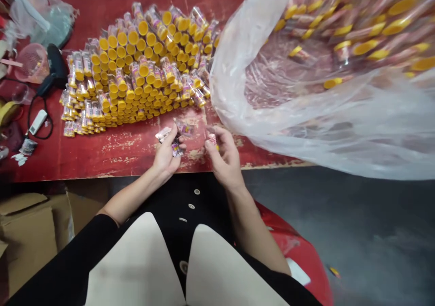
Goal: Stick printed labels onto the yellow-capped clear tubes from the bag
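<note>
My left hand is closed around small printed wrappers, with a pale one sticking out past the thumb. Just beyond its fingertips a clear and purple wrapper shows on the red table. My right hand pinches a small tube with a pink-and-white print and a bit of yellow at its lower end. Both hands are over the table's front edge, a short way apart. Beyond them rises a large stack of clear tubes with yellow caps.
A big clear plastic bag of yellow-capped tubes fills the right side. At the left lie a pink basket, a black case and a corded white device. Cardboard boxes stand below the table, with a red seat at right.
</note>
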Available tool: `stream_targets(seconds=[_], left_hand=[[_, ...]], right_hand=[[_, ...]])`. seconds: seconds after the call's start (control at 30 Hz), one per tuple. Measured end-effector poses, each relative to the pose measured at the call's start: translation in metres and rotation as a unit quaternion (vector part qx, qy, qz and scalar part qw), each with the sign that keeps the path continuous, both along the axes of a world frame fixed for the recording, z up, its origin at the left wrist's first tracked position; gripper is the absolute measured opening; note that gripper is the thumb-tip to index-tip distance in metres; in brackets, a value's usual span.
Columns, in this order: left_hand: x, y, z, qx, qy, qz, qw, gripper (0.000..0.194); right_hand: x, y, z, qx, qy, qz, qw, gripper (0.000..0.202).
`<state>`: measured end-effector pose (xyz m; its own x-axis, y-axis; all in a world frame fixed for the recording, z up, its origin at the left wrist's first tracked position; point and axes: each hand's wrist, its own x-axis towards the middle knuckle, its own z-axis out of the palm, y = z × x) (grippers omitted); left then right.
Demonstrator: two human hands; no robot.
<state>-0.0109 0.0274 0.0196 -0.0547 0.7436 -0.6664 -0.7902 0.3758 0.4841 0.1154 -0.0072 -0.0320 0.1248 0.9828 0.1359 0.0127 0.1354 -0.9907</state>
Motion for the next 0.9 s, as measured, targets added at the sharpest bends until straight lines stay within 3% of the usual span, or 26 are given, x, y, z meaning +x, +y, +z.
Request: stream_targets(seconds=[0.1,0.27,0.43,0.5,0.67,0.77,0.83,0.9], left_hand=[[0.001,0.002,0.000,-0.015,-0.015,-0.008,1.000,0.018],[0.006,-0.002,0.001,-0.032,-0.035,-0.029,0.998,0.022],[0.006,-0.004,0.001,-0.034,-0.024,-0.029,0.999,0.027],[0.006,-0.004,-0.001,-0.037,-0.025,-0.032,0.998,0.027],[0.006,-0.007,-0.005,-0.034,-0.020,-0.064,0.997,0.032],[0.008,-0.012,-0.008,-0.005,0.007,-0.084,0.996,0.034],[0.009,-0.015,-0.010,0.020,0.039,-0.086,0.995,0.034],[0.010,-0.016,-0.012,0.040,0.075,-0.074,0.994,0.035]], right_hand=[[0.005,-0.012,0.004,0.034,-0.029,-0.044,0.998,0.039],[0.003,-0.025,-0.003,0.109,-0.057,-0.095,0.988,0.025],[0.001,-0.032,-0.006,0.011,0.060,-0.108,0.992,0.025],[0.000,-0.033,-0.004,0.006,0.066,-0.108,0.992,0.025],[0.002,-0.032,-0.001,0.124,-0.056,-0.114,0.984,0.027],[0.007,-0.031,0.006,0.209,-0.187,-0.121,0.952,0.038],[0.010,-0.032,0.013,0.220,-0.239,-0.131,0.937,0.043],[0.012,-0.034,0.019,0.189,-0.224,-0.126,0.948,0.042]])
